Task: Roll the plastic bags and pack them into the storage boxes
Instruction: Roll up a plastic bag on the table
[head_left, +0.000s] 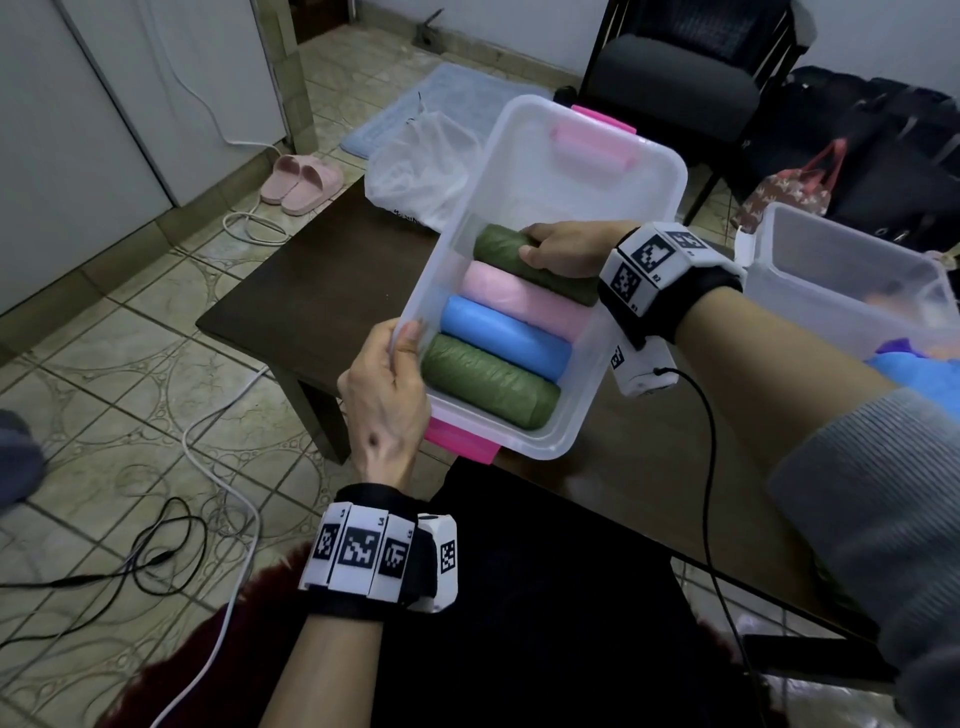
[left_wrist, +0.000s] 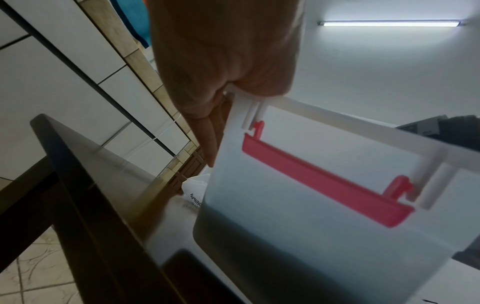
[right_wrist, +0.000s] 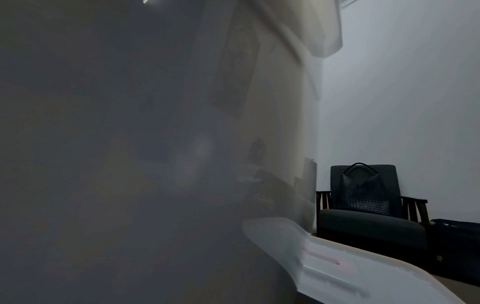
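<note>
- Plastic bags: loose translucent white bag (head_left: 415, 171) heaped on far left of counter (head_left: 311, 291), not yet rolled; judged near weightless, limp, slippery, apt to spring open unless pinned while rolling.
- Left hand (head_left: 387, 395) pinching near-left rim of storage box (head_left: 613, 171), thumb inside the wall, remaining fingers outside; left wrist view confirms fingers (left_wrist: 207, 135) lying along the outer wall beside the pink latch (left_wrist: 324, 181).
- Box tilted, near end raised off the counter. Wall judged thin, stiff enough for a rim hold, light even when loaded; rim or corner seems the sound place to take it.
- Four rolls packed side by side across the box, near to far: green roll (head_left: 488, 382), blue roll (head_left: 506, 338), pink roll (head_left: 524, 301), far green roll (head_left: 501, 249).
- Right hand (head_left: 569, 249) resting on the far green roll, fingers curled over its end, seating it against the pink one. Rolls judged soft, compressible, prone to unwind if released slack; best held around the middle.
- Far half of box still unfilled.
- Second storage box (head_left: 852, 280) at right, contents partly hidden.
- Right wrist view blurred; nothing usable on the grip.
</note>
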